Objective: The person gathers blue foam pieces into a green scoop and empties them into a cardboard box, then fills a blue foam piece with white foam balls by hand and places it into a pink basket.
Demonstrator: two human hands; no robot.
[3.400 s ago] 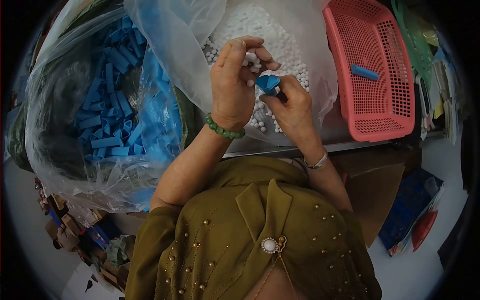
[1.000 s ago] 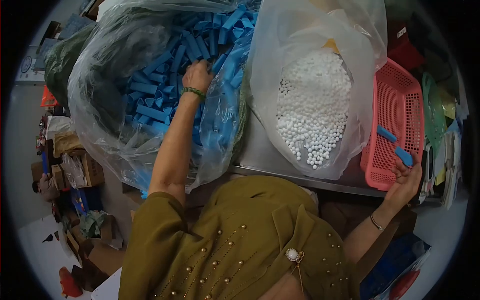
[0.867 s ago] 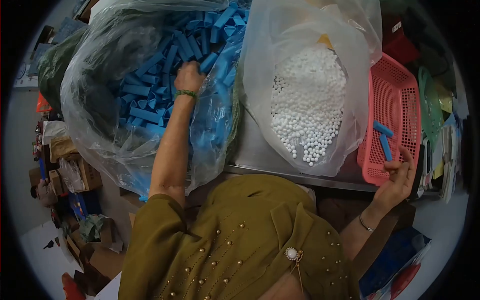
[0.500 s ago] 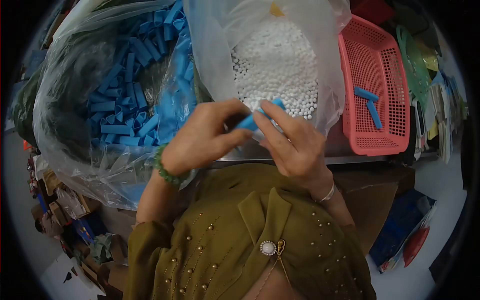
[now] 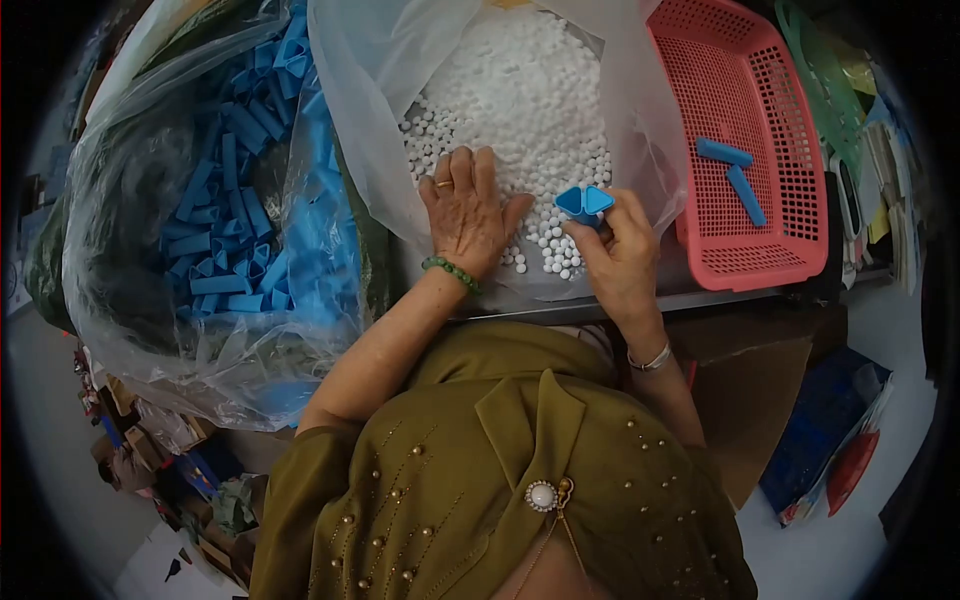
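Observation:
My left hand (image 5: 467,215) lies palm down on the white balls (image 5: 540,90) in the clear plastic bag, its fingers stretched out and holding nothing. To its right, my right hand (image 5: 622,255) grips a blue triangular tube (image 5: 583,207) upright over the balls. Two triangular openings show at the top, side by side; whether they belong to one piece or two I cannot tell. Many more blue tubes (image 5: 240,220) fill the plastic bag on the left.
A pink perforated basket (image 5: 755,272) at the right holds two blue tubes (image 5: 745,195). Beside it stand papers (image 5: 888,185) and a green mesh item (image 5: 825,90). An open cardboard box (image 5: 750,410) is below the table edge.
My hands have moved apart. The left has let go of the blue tube and now rests on the balls; the right has turned the tube upright. The whole view has shifted slightly.

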